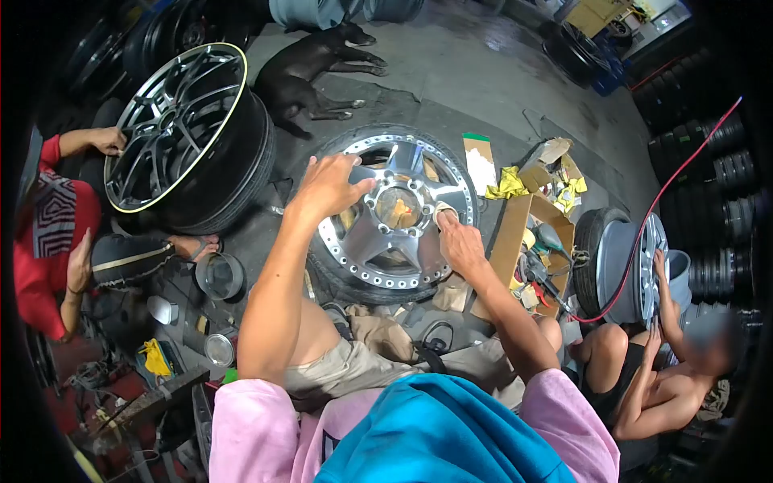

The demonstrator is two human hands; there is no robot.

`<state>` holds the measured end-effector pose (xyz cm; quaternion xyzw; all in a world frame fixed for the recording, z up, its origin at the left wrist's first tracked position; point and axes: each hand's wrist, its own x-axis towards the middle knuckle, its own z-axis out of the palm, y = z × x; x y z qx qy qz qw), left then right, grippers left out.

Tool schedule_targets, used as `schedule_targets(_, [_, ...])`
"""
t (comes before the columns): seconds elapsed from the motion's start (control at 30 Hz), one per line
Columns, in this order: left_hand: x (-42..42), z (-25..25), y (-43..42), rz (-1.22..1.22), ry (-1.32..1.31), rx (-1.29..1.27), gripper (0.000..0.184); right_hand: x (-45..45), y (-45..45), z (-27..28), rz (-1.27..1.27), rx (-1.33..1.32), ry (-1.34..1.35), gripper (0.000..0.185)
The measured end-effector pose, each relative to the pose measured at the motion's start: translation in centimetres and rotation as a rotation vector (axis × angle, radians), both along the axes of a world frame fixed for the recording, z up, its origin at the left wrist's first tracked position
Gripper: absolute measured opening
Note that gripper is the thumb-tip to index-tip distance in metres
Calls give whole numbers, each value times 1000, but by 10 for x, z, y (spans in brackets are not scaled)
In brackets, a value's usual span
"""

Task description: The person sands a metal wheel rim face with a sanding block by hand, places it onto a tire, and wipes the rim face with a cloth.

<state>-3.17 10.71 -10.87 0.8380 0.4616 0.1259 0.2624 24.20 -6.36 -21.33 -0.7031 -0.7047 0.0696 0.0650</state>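
A silver alloy wheel (407,262) lies face up before me, with small holes round its rim and a round opening at its hub. My left hand (326,187) is at the wheel's left side with its fingers spread, holding nothing; I cannot tell whether the palm touches the metal. On the right of the hub, my right hand (460,240) presses a small pale folded pad (444,212) against a spoke. Whether the pad is cloth or abrasive paper does not show. A dark tyre (354,291) shows under the wheel.
A cardboard box (503,241) of tools stands at my right, with yellow gloves (506,183) beyond. A black dog (310,68) lies ahead. Co-workers handle a black wheel (173,121) at left and a grey wheel (624,258) at right. A red hose (652,217) crosses the right side.
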Motion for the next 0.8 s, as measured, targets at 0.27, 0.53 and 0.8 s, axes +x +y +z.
schedule_targets(0.27, [-4,-8,3,-54,-31,-61,61,4,-2,-12,85,66,-64,21])
schedule_targets(0.53, [-6,-29,11,-72,-63,8,57,-6,0,7,-7,39,6,14])
schedule_targets(0.8, [11,-18,16,-115,-6,-121,58,2,14,9,52,-44,-74,18])
